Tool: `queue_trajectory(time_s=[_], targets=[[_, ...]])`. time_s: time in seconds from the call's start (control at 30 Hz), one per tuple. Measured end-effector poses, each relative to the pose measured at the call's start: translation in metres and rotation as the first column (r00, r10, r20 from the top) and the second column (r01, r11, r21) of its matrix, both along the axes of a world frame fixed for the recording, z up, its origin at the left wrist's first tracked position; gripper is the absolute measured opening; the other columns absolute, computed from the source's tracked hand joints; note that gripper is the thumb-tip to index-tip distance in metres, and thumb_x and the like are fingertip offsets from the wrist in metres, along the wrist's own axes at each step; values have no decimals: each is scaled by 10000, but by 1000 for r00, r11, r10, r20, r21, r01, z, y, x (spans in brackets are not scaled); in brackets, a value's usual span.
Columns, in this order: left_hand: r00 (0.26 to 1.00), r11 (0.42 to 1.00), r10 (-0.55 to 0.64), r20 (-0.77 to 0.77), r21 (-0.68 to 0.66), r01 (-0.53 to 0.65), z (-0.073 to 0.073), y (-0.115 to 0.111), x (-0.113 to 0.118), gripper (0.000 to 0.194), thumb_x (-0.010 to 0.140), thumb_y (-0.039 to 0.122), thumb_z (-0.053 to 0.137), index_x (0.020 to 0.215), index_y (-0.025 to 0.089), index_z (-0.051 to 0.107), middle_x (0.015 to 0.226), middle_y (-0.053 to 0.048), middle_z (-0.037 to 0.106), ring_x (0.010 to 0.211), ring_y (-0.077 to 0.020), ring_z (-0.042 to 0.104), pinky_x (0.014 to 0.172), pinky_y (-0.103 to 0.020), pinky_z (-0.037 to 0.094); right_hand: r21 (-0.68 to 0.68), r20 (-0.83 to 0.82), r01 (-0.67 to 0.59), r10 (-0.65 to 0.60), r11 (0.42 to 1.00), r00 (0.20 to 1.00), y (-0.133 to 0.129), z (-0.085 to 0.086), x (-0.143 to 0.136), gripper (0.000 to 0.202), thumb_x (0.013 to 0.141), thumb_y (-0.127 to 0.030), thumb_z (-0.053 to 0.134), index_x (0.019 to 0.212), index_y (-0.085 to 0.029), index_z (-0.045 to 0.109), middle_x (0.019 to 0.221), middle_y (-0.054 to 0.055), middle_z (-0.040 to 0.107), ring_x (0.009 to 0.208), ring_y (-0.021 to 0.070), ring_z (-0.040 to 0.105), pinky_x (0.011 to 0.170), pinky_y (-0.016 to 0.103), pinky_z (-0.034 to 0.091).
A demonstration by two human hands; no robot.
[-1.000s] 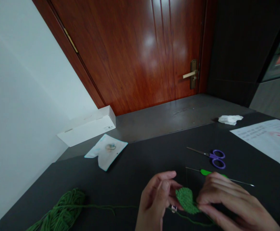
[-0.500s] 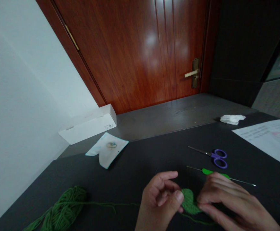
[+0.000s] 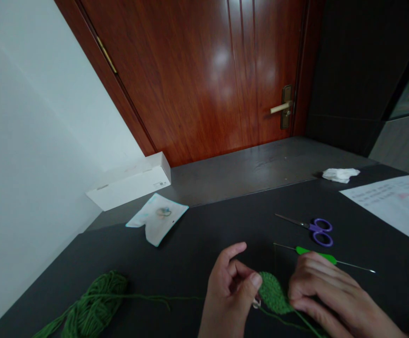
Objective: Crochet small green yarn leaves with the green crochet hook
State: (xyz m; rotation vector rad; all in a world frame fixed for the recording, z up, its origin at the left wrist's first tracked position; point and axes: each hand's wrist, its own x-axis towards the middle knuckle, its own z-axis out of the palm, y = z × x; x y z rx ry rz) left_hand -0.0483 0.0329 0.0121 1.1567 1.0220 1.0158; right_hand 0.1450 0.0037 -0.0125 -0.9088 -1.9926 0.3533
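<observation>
Pinching the knit [image 3: 275, 295] at one edge with left hand [image 3: 231, 293], clamped on the other with right hand [image 3: 322, 291], pretty much beside the hook [image 3: 302, 251].

Home by look of it, can't tell which room. Glossy wooden door [image 3: 197, 84] with lever handle [image 3: 280, 108] past desk's [image 3: 208, 230] far edge, plain white wall [image 3: 32, 117] along left edge, green yarn [image 3: 97, 300] toward near left corner.

Left hand [image 3: 230, 298] in a pinch (one finger [image 3: 237, 249] aloft), right hand [image 3: 320, 285] tightly curled.
</observation>
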Motion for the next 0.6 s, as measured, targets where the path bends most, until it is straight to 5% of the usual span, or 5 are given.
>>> queue_trajectory(time_s=[0.13,0.27,0.4,0.6], targets=[[999,999,31,-10,27,-30,6,0,1,395,751,220,657,1130,150,569,632,39,569,556,-106,516,554,-232,414,-222,-131,-10,-20,975,991,-1,1,1,87,891,-229,563,818,-251,605,713,-14,650,663,162,634,680,272,502],[995,988,97,-8,121,-95,7,-2,3,387,753,191,645,1128,177,550,666,33,598,595,-119,531,581,-241,409,-587,-405,-154,-123,795,906,2,2,-1,230,937,-395,463,1009,-261,636,875,27,667,811,185,639,725,292,517],[996,983,86,-27,163,-81,1,-5,5,407,741,152,628,1135,192,531,688,23,627,627,-138,559,618,-267,411,-632,-528,-356,-46,688,848,6,-1,-8,270,813,-473,636,920,-229,681,802,11,665,744,168,613,667,261,490],[996,994,48,-73,106,-40,-5,-3,4,433,739,189,632,1158,190,523,703,19,624,619,-134,542,597,-267,391,-684,-417,-279,-48,674,908,9,-2,-8,193,820,-370,663,727,-202,685,692,-10,673,672,143,618,641,240,484]])
